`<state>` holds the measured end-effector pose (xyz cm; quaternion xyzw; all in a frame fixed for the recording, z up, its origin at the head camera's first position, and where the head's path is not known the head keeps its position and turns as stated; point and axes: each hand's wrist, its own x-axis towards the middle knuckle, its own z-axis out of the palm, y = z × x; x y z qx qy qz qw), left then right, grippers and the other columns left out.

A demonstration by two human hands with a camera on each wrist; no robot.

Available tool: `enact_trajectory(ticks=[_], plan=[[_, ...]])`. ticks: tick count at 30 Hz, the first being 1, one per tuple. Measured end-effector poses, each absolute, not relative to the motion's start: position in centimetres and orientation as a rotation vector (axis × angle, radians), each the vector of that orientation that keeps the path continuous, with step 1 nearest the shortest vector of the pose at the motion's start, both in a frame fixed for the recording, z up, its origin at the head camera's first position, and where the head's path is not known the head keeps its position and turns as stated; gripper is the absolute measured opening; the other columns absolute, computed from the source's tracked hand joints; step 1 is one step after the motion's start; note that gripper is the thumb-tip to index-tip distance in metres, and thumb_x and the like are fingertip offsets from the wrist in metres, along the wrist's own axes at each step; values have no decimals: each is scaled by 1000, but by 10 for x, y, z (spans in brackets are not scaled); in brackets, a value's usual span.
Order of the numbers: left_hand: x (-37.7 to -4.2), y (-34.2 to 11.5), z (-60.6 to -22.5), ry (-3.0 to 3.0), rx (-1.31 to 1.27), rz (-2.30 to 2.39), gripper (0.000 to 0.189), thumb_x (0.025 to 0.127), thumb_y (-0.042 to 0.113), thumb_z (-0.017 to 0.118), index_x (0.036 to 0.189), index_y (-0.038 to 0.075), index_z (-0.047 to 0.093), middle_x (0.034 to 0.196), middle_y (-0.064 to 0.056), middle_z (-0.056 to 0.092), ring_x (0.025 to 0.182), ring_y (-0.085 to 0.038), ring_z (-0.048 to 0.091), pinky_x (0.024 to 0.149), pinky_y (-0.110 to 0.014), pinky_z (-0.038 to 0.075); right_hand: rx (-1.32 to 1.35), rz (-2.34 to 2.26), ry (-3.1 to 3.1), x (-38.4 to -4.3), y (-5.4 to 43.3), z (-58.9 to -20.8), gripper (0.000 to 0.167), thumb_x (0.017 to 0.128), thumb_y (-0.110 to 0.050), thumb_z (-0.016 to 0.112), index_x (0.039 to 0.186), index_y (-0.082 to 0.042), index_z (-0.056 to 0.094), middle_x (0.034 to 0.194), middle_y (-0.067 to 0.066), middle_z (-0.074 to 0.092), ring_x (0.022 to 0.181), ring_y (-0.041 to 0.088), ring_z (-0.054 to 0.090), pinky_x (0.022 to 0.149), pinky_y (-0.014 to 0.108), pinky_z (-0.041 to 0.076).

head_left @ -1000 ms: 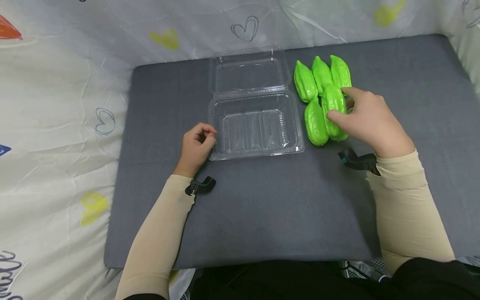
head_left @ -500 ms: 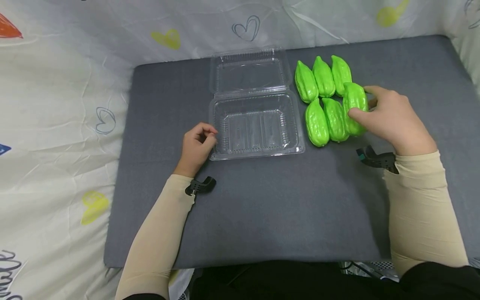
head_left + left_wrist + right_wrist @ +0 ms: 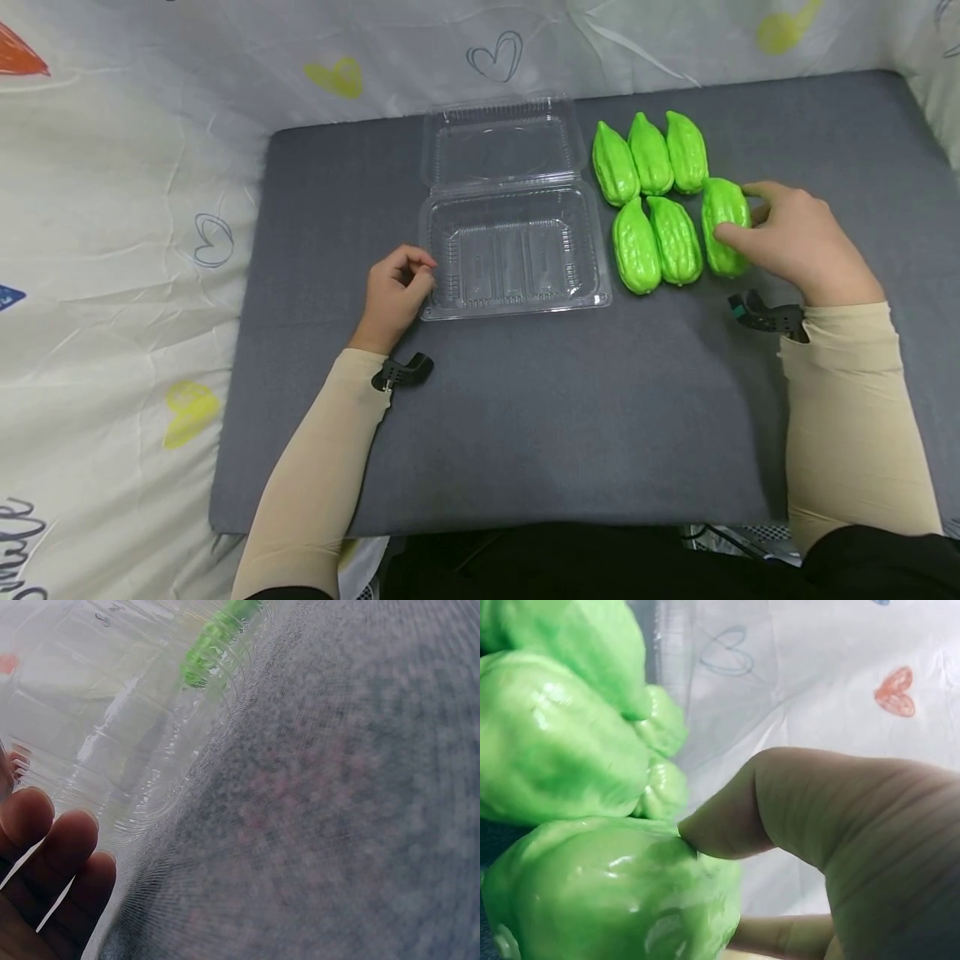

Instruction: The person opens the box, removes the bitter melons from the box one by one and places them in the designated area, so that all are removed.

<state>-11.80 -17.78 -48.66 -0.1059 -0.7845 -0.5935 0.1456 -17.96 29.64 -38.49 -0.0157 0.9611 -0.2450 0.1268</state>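
Note:
My right hand [image 3: 810,242] pinches a bright green, ridged bitter melon [image 3: 725,233] between thumb and fingers at its right side. In the right wrist view, the thumb [image 3: 727,817] presses on this melon's glossy skin. Two more bitter melons [image 3: 675,242] lie side by side just left of it, across a narrow gap. A back row of three bitter melons [image 3: 650,156] lies behind them. At the left, my left hand [image 3: 393,292] pinches the near-left rim of a clear plastic box [image 3: 517,311] with curled fingers. The box is bare inside, its hinged lid [image 3: 502,154] folded back.
The grey cloth-covered table [image 3: 540,417] extends in front of the box and to both sides. A pale patterned sheet [image 3: 405,50] hangs behind it and along the left. Black camera mounts [image 3: 405,371] sit on both wrists.
My right hand has carried a bitter melon to the right, from on top of another one, and lowered it at the right end of the front row. My left hand and the box have stayed put.

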Motion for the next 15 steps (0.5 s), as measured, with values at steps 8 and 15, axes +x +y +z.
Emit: enact_trajectory(ticks=[8,15], plan=[[-118,-178,-486,-2268,-314,-1696,13,91,-4,55,94,-7,68,71,4,59,60,-11,51,56,-23,41,-69,-700,2764,-184,302,-394,84,100,-46,60,161,4,32,129,37,59,102,47,61,68,46,45],[-117,-176,-485,-2274,-275,-1706,13,90,-9,54,95,-13,66,71,9,58,61,-6,50,58,-20,40,-90,-699,2726,-186,303,-400,83,101,-44,60,161,6,31,132,41,57,107,51,60,77,57,48]])
